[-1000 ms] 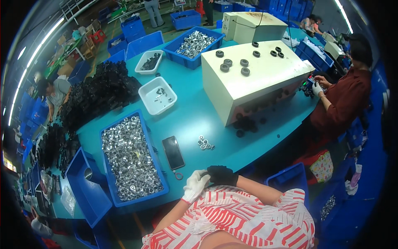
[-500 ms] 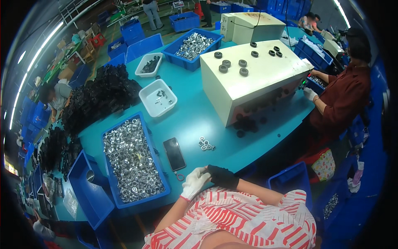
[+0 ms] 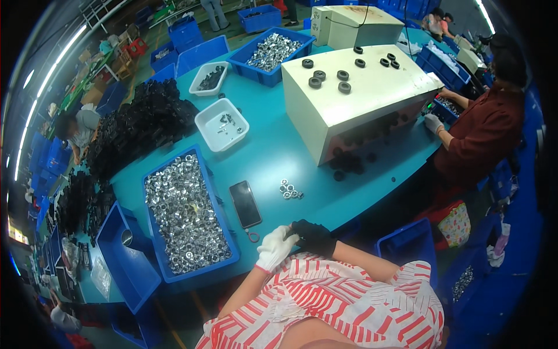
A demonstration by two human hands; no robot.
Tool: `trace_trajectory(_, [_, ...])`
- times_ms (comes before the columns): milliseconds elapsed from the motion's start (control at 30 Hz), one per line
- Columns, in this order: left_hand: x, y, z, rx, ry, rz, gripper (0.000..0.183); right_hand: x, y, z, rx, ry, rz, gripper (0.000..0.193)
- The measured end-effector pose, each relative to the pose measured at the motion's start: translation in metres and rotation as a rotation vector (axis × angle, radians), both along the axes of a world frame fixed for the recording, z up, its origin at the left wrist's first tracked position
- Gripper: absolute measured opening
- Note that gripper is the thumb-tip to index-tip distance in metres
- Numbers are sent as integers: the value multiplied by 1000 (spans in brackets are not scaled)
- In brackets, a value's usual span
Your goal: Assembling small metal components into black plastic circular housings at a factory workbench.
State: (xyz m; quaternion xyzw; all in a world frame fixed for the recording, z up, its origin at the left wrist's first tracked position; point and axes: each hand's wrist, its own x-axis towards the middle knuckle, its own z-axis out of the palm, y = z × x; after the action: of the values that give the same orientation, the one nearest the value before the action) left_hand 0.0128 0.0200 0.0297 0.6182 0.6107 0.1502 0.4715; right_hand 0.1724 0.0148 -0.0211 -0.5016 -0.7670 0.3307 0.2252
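At the table's near edge my two gloved hands meet, close against my body. My left hand, in a white glove, is closed with its fingertips against the right. The black glove on my right hand makes its curled fingers hard to see. Whatever lies between them is hidden. Just beyond them a small cluster of silver metal rings lies on the teal table. To their left rests a dark phone with a red loop. A blue bin full of similar metal rings stands further left.
A cream metal box with black round parts on top stands at the right. A white tray holds small pieces. Black parts are heaped at the left, beside an empty-looking blue bin. A co-worker works at the right.
The view has shifted slightly, so the table things sit a little higher in the picture. My hands stay together at the table edge, with a small shift of the fingers.
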Motion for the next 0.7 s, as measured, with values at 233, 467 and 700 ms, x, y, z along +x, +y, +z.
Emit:
trace_trajectory(233, [-7, -12, -56, -326, -398, 179, 31, 1, 1, -3, -28, -211, 122, 27])
trace_trajectory(467, [-11, -23, -56, -490, -592, 279, 27, -1, -16, -6, -170, -215, 123, 30])
trace_trajectory(700, [-14, -13, -53, -419, -797, 384, 34, 2, 1, -19, -247, 208, 180, 33])
